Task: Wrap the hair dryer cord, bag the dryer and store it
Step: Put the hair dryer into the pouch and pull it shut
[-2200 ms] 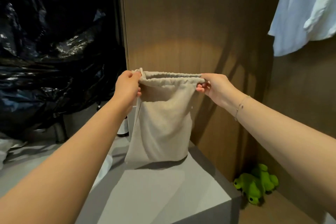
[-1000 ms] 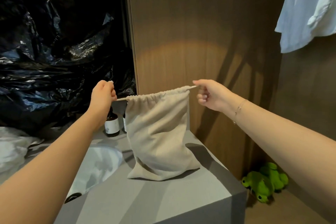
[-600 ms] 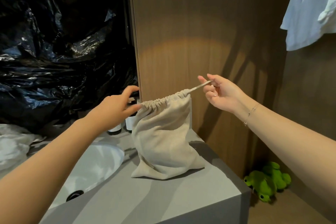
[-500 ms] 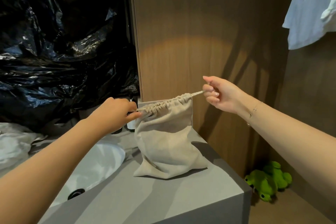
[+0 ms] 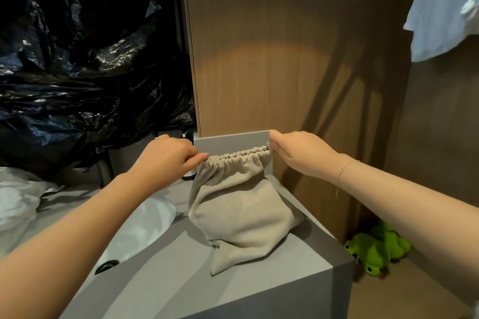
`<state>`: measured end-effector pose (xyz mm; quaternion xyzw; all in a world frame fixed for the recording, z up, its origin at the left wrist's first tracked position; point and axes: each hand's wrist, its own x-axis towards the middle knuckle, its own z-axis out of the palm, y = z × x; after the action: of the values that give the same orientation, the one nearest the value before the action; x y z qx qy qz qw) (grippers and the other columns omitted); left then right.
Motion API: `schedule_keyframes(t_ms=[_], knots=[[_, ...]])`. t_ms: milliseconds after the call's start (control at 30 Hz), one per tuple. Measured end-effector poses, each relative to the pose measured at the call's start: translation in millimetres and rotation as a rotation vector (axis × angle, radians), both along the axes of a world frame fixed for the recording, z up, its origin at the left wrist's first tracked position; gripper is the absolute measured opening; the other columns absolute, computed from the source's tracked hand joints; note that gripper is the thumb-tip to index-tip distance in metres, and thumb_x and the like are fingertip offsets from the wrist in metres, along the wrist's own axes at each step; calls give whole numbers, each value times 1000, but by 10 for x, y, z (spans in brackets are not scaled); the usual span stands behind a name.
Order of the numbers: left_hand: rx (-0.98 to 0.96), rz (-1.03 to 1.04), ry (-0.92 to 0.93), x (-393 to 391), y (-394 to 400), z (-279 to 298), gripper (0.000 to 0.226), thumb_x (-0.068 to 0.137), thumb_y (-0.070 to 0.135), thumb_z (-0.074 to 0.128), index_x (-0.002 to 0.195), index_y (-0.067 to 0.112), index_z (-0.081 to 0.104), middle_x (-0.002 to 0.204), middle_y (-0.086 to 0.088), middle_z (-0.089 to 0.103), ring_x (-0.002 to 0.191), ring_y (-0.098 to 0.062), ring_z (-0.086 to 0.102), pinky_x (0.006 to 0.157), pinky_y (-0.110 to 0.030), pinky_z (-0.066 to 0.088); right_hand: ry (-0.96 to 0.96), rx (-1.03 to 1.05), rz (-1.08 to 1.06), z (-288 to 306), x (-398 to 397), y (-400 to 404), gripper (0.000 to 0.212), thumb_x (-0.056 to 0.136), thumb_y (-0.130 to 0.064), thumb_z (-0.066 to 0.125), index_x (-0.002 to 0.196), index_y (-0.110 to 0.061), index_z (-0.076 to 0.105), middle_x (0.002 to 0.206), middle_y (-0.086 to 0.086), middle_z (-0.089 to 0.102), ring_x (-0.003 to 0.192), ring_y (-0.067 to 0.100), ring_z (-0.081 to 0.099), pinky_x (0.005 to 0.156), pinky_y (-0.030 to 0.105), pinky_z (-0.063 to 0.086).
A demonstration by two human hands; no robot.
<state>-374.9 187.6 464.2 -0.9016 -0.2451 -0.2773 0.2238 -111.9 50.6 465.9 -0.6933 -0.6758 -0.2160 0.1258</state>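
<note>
A beige drawstring bag is sitting bulging on the grey counter, its gathered mouth lifted. The left hand is pinching the mouth's left end, and the right hand is gripping its right end. Left of the bag a white basin is lying; behind it a dark bottle is standing; beyond that a wooden panel is rising.

Bag on counter, sink to left, bottles behind, plush toy on floor right.
</note>
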Motion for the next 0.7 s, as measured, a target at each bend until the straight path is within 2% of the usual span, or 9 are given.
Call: schedule_keyframes(t_ms=[67, 200, 267, 367, 433, 500, 600, 667, 700], knots=[[32, -21, -2, -23, 30, -23, 65, 93, 60, 23, 59, 16, 57, 54, 4, 44, 48, -11, 43, 76, -35, 43, -79, -20, -37, -80, 18, 34, 3, 102, -25, 42, 101, -23, 42, 77, -1, 59, 61, 14, 56, 56, 28, 54], [10, -43, -27, -215, 191, -82, 57, 95, 56, 35, 53, 20, 50, 52, 7, 39, 45, -10, 38, 53, -21, 27, -115, -61, -79, -160, 214, 16, 5, 100, -23, 45, 105, -22, 46, 80, -1, 63, 59, 14, 58, 57, 30, 57], [-17, -26, -72, -376, 265, -119, 54, 93, 58, 35, 51, 25, 43, 51, 6, 39, 44, -8, 38, 44, -24, 27, -109, -58, -93, -151, 337, -41, 4, 100, -24, 45, 105, -24, 46, 89, -2, 68, 60, 12, 60, 57, 29, 58], [-109, -1, -140, -547, 312, -196, 53, 90, 58, 34, 50, 25, 41, 50, 5, 40, 45, -10, 41, 44, -33, 37, -109, -47, -101, -137, 442, -82, 4, 101, -27, 43, 104, -25, 44, 96, -3, 69, 61, 11, 60, 56, 25, 56], [-199, 9, -182, -535, 306, -239, 55, 94, 54, 45, 53, 17, 45, 53, 1, 43, 48, -16, 43, 49, -36, 38, -68, -29, -101, -139, 445, -63, 6, 102, -30, 40, 98, -25, 39, 93, -2, 69, 58, 11, 58, 53, 23, 52], [-432, -4, -273, -470, 242, -262, 50, 96, 42, 53, 61, 6, 51, 65, -5, 48, 56, -19, 44, 58, -36, 39, 110, -20, -101, -158, 436, -45, 13, 103, -34, 35, 96, -23, 38, 85, -1, 65, 60, 14, 58, 52, 21, 48], [-897, -87, -465, -326, -2, -225, 36, 99, 37, 49, 81, 8, 61, 81, 0, 49, 67, -13, 46, 66, -24, 39, 421, -9, -59, -168, 419, -79, 15, 103, -35, 33, 104, -23, 41, 81, -4, 59, 69, 15, 59, 57, 18, 43], [-1248, -280, -682, -210, -180, -188, 40, 101, 40, 44, 89, 13, 72, 77, 2, 49, 65, -10, 43, 61, -21, 38, 436, -49, -13, -162, 388, -140, 15, 103, -32, 33, 115, -28, 42, 88, -10, 57, 77, 11, 59, 61, 14, 42], [-1417, -422, -795, -132, -250, -161, 48, 102, 41, 41, 77, 16, 73, 79, 2, 55, 62, -9, 42, 58, -21, 37, 420, -83, 9, -163, 366, -176, 19, 104, -32, 32, 119, -30, 44, 93, -13, 57, 81, 8, 59, 64, 13, 43]])
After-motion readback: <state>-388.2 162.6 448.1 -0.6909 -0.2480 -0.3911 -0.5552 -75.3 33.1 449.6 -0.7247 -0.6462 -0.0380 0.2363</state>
